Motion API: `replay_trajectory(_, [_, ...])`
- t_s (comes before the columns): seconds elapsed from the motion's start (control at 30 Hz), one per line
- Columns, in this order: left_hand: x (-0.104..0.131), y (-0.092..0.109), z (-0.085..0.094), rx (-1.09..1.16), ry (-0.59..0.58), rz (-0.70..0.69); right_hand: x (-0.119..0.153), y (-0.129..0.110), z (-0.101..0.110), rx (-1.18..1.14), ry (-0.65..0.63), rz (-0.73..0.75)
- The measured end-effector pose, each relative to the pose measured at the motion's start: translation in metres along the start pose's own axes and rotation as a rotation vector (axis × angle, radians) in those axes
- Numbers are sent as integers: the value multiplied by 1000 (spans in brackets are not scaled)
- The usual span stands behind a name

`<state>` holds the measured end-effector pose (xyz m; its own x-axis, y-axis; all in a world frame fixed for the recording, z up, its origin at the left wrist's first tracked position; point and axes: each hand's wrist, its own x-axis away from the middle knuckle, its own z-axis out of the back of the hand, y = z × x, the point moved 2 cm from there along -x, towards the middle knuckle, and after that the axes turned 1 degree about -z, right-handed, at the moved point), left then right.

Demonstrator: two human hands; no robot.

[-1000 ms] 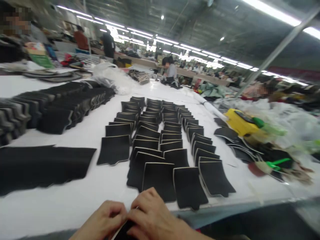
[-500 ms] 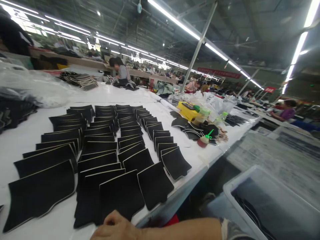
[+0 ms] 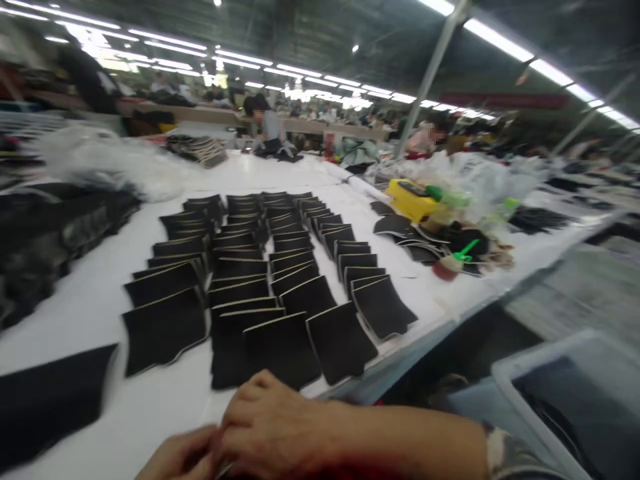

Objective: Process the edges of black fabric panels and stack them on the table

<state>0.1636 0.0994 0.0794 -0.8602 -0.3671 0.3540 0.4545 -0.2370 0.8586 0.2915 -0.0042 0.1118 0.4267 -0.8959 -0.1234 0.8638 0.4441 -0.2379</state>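
Note:
At the bottom edge, my right hand reaches in from the right with its fingers curled. My left hand meets it there, fingers bent together and touching the right fingertips. What lies between them is hidden and too small to name. Just beyond my hands, overlapping rows of black cut panels with pale edges lie on the white table. A separate black panel lies to the left of my hands, blurred.
A bottle with a green nozzle stands by a yellow box and curved black pieces. Clear plastic bags lie behind. A dark pile is at left. Off the table's right edge is a translucent bin.
The view has swung left, so things appear further right. My left hand has come into view against my right hand. More of the separate black panel at left now shows.

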Motion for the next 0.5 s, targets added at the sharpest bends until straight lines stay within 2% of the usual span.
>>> replay_trajectory(0.13, [13,-14,-1,9,112,69,11,-18,5,-179,-45,61])
replay_trajectory(0.2, [12,-18,0,63,118,98,16,-20,11,-309,-14,91])
replay_trajectory(0.37, [17,-8,-4,207,-23,-3,16,-14,10,-552,16,-100])
replay_trajectory(0.5, [40,-8,-2,255,10,-65,13,-8,-1,-594,-19,-253])
